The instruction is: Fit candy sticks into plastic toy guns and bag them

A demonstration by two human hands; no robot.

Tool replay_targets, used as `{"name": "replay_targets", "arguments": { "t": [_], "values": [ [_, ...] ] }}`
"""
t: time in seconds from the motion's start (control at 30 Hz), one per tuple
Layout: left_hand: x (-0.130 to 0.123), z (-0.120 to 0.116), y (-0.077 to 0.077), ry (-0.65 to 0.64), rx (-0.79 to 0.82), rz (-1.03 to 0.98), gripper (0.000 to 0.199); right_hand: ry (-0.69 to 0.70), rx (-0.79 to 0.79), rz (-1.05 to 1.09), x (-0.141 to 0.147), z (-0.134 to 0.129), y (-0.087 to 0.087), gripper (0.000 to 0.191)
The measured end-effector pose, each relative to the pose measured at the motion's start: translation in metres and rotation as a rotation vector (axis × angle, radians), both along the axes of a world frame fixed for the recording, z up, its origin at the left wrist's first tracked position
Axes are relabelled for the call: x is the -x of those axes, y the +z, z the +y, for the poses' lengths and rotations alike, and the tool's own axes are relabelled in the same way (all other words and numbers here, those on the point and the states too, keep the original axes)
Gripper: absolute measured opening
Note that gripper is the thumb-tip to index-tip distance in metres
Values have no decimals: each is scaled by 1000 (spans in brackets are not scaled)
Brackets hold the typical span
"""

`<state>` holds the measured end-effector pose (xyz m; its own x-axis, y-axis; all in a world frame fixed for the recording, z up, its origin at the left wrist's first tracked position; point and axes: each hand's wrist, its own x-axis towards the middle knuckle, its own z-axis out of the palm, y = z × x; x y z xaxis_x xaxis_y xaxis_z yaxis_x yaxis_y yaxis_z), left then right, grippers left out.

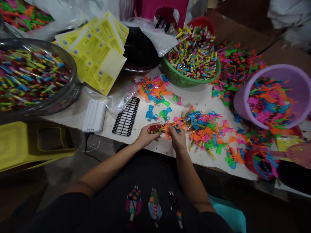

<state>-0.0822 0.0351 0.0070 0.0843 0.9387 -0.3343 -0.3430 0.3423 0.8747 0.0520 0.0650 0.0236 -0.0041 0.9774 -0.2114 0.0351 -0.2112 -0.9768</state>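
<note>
Near the table's front edge, my left hand (147,136) is closed round several small tubes (155,129) with red and yellow parts. Just right of it, my right hand (178,138) grips an orange plastic piece (168,133), with some blue showing by the fingers. The two hands almost touch. Beyond them lie a blue toy gun (151,113) and a green toy gun (165,113). A mixed pile of coloured toy guns and tubes (206,126) spreads to the right of my right hand.
A black rack (126,116) and white device (94,116) lie left. Behind are yellow sheets (97,55) and a green basin (189,81) of tubes. A large clear-lidded basin (70,84) stands far left, a purple bucket (298,87) right, a yellow stool (14,142) lower left.
</note>
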Motion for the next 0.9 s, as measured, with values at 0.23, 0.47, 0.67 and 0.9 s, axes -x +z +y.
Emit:
{"name": "replay_targets", "arguments": {
  "t": [0.23, 0.47, 0.67, 0.9],
  "values": [
    [1, -3, -4, -33, -135, 196, 37, -39, 25, 48, 3, -7, 6, 17],
    [-8, -8, -3, -80, -194, 248, 34, -133, -58, -76, 2, -8, -1, 17],
    [-1, 2, -5, 50, 63, -9, 41, -96, 28, -404, -56, 14, 14, 30],
    [5, 13, -15, 219, 191, -127, 37, -83, -560, -1156, -66, 61, 7, 32]
  ]
}}
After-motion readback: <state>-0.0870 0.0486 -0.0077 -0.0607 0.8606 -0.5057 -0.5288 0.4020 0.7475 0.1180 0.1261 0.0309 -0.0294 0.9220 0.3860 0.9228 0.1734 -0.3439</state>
